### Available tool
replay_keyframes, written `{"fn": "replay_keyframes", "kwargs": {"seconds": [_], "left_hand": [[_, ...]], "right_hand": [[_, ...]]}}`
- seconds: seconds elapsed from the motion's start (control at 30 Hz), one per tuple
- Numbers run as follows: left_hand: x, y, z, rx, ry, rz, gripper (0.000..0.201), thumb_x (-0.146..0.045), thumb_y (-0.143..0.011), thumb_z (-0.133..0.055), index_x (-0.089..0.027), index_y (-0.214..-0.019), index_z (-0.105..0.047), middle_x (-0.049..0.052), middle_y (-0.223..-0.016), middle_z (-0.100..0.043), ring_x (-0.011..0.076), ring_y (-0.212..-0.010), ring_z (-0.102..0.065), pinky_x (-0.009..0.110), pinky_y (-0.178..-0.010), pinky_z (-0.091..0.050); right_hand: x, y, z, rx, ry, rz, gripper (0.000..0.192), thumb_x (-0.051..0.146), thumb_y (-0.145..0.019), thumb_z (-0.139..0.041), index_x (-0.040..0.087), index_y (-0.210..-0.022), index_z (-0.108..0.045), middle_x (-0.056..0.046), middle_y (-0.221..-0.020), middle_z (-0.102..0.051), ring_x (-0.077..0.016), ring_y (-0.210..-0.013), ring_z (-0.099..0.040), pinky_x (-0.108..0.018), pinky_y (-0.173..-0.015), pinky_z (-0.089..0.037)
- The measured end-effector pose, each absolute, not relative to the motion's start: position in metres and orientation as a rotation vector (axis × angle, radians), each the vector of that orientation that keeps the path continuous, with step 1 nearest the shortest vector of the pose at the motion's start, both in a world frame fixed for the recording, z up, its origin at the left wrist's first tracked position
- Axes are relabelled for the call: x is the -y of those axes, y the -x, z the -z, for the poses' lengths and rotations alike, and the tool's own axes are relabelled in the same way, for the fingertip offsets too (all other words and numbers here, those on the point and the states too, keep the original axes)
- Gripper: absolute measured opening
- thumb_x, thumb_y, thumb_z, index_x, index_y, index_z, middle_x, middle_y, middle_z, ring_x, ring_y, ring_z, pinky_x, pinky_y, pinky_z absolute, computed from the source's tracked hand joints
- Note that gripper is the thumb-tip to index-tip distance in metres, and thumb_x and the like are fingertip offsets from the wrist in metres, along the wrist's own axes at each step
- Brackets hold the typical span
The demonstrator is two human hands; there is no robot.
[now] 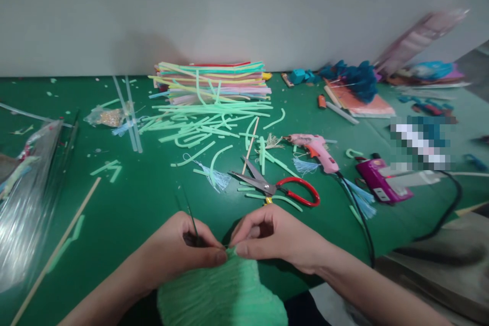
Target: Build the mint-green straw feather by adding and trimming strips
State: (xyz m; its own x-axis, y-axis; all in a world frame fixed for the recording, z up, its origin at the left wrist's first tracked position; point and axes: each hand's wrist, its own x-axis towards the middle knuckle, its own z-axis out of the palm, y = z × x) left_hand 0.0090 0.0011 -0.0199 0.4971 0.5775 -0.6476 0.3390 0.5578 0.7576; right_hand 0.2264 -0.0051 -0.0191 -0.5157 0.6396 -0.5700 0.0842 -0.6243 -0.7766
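My left hand (183,249) and my right hand (273,239) meet at the near edge of a green table (145,198). Both pinch the gathered top of a light green crinkled paper bundle (221,295) that hangs below them. A thin dark wire (190,214) sticks up from my left hand's fingers. A small yellow bit (268,200) shows above my right hand. Red-handled scissors (278,187) lie open just beyond my right hand.
Light green paper strips (206,122) are scattered mid-table before a stack of coloured sheets (214,81). A pink glue gun (319,150) and its black cord (359,214) lie to the right, next to a purple pack (382,181). Clear plastic wrap (26,204) and a wooden stick (61,244) lie left.
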Motion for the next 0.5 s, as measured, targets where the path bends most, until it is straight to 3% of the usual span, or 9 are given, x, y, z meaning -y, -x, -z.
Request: {"fn": "replay_keyframes", "kwargs": {"seconds": [0.23,0.4,0.5], "left_hand": [[0.003,-0.008,0.021,-1.082,-1.012,-0.163,0.023,-0.041,-0.067,-0.077,-0.019,-0.071,-0.077,-0.002,-0.061,-0.066,0.0099,-0.054,-0.047,0.023,-0.052,-0.032],[0.008,0.005,0.021,-1.066,-1.002,-0.137,0.03,-0.04,-0.067,-0.079,-0.02,-0.089,-0.072,-0.006,-0.066,-0.061,0.0104,-0.062,-0.05,0.021,-0.059,-0.035],[0.01,0.013,0.025,-1.059,-0.977,-0.149,0.029,-0.037,-0.068,-0.079,-0.017,-0.08,-0.064,-0.008,-0.063,-0.053,0.0086,-0.06,-0.046,0.02,-0.057,-0.031]], "right_hand": [[0.005,-0.226,0.017,1.104,1.368,-2.189,0.023,0.029,-0.058,-0.086,0.016,-0.073,-0.075,0.001,-0.063,-0.065,-0.0072,-0.057,-0.052,-0.02,-0.056,-0.038],[0.006,-0.228,0.016,1.094,1.431,-2.062,0.022,0.027,-0.058,-0.087,0.016,-0.072,-0.075,0.002,-0.061,-0.064,-0.0069,-0.056,-0.051,-0.019,-0.054,-0.036],[0.006,-0.228,0.016,1.095,1.423,-2.028,0.023,0.028,-0.06,-0.086,0.015,-0.074,-0.075,0.002,-0.062,-0.063,-0.0069,-0.057,-0.051,-0.019,-0.056,-0.037]]}}
